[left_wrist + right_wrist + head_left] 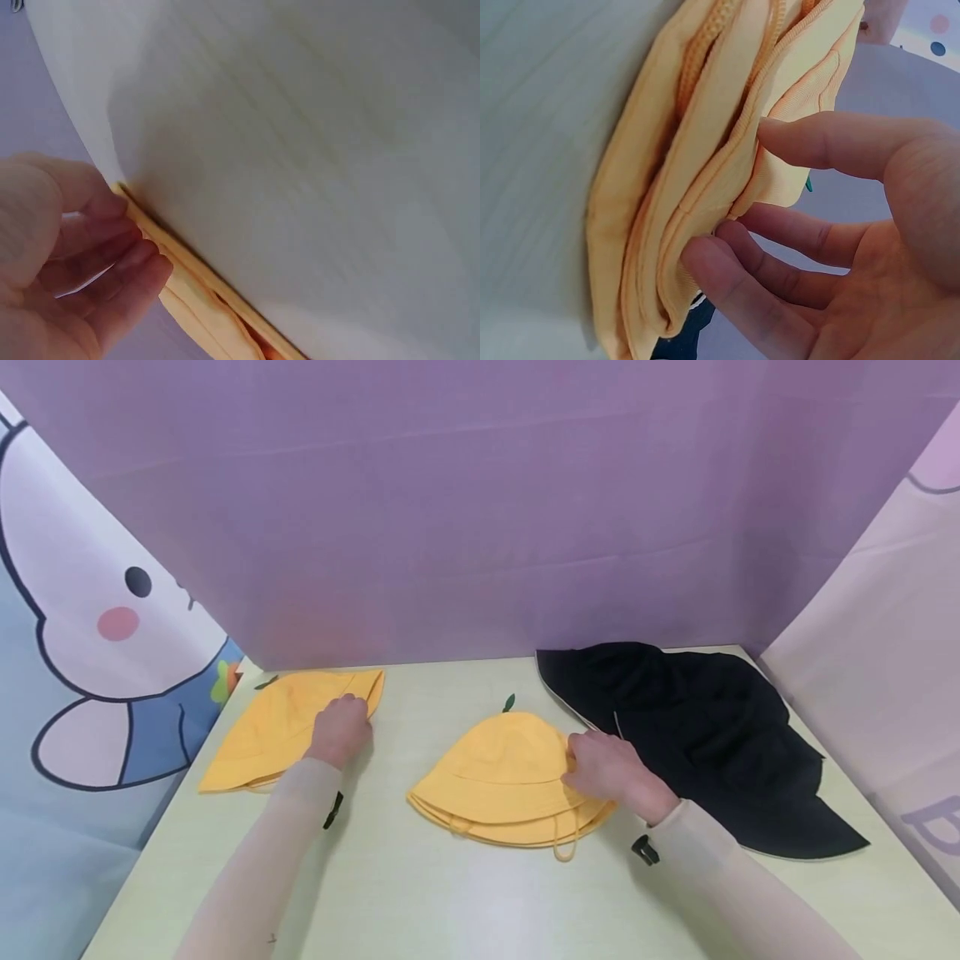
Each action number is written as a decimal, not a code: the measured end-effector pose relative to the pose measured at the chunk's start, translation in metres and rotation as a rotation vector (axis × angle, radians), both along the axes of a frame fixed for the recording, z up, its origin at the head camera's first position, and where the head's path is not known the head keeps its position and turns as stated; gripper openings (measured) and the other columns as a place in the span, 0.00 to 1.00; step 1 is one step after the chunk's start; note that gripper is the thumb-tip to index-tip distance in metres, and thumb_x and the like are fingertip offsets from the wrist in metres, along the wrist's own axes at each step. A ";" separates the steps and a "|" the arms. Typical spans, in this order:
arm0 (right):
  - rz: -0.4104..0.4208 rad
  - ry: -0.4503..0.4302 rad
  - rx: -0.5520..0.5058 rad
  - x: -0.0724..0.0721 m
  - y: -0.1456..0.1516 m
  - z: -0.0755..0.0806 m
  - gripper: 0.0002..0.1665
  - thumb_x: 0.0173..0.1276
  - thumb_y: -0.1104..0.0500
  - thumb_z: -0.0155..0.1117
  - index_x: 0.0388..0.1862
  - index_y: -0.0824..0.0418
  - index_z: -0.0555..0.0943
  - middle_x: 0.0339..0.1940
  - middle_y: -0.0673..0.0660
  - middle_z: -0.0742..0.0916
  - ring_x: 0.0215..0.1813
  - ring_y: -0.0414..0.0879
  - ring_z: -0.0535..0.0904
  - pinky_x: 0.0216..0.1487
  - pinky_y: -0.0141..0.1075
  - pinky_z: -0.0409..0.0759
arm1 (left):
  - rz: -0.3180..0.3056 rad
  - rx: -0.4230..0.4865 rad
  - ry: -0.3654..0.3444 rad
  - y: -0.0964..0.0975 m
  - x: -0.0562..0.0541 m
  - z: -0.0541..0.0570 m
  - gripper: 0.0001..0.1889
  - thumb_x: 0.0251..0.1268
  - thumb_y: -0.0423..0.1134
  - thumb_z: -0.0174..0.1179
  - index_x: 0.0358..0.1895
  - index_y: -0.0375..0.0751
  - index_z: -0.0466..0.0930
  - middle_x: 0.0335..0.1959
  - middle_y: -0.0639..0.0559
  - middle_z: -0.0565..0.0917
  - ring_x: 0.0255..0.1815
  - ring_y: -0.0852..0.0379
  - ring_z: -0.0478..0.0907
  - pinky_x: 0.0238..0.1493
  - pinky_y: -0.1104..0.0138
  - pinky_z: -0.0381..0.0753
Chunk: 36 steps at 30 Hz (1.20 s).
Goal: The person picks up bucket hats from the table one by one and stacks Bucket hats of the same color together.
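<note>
A yellow bucket hat [277,718] with a small green leaf lies at the left of the table. My left hand [341,731] pinches the right end of its brim, and the brim edge runs from the fingertips [154,262] in the left wrist view. A second yellow bucket hat [502,760] sits crown up at the middle, its cord loop hanging over the front. My right hand [611,772] touches this hat's right side. In the right wrist view, thumb and fingers stand apart with their tips against the folded yellow layers [705,172].
Black bucket hats [697,735] overlap at the right of the table, just beyond my right hand. The pale table [450,910] meets a purple cloth [465,527] at its back edge. Printed curtains [75,652] hang at both sides.
</note>
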State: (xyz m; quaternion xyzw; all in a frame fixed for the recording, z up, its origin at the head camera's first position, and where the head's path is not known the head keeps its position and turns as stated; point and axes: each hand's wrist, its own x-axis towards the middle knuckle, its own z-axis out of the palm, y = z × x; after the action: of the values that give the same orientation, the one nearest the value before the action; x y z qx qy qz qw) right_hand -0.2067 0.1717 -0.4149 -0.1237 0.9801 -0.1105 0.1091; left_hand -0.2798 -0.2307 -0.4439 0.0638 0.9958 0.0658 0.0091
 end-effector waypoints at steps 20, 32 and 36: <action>-0.018 -0.025 0.018 -0.001 -0.001 0.000 0.14 0.62 0.55 0.70 0.28 0.58 0.73 0.25 0.53 0.72 0.28 0.48 0.71 0.28 0.39 0.66 | -0.314 0.037 0.015 0.019 0.021 -0.002 0.09 0.63 0.27 0.57 0.25 0.39 0.75 0.28 0.48 0.75 0.31 0.49 0.75 0.39 0.54 0.78; 0.000 -0.005 0.052 0.003 -0.002 0.003 0.12 0.62 0.55 0.67 0.29 0.58 0.74 0.28 0.54 0.75 0.31 0.48 0.71 0.30 0.41 0.68 | -0.401 0.060 -0.011 0.032 0.047 0.005 0.10 0.62 0.27 0.60 0.24 0.43 0.76 0.27 0.53 0.74 0.30 0.54 0.70 0.32 0.60 0.74; 0.011 0.008 0.079 0.005 -0.009 0.015 0.08 0.64 0.57 0.64 0.29 0.59 0.76 0.28 0.54 0.77 0.30 0.50 0.73 0.30 0.43 0.72 | -0.353 0.125 0.003 0.024 0.047 0.006 0.08 0.65 0.29 0.60 0.27 0.43 0.78 0.28 0.54 0.75 0.31 0.55 0.72 0.34 0.60 0.76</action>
State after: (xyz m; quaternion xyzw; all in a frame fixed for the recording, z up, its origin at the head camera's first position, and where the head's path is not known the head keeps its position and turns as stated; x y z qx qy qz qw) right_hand -0.2013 0.1628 -0.4001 -0.1249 0.9834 -0.0707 0.1107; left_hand -0.2324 -0.2071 -0.4377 0.2382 0.9630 0.1249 0.0150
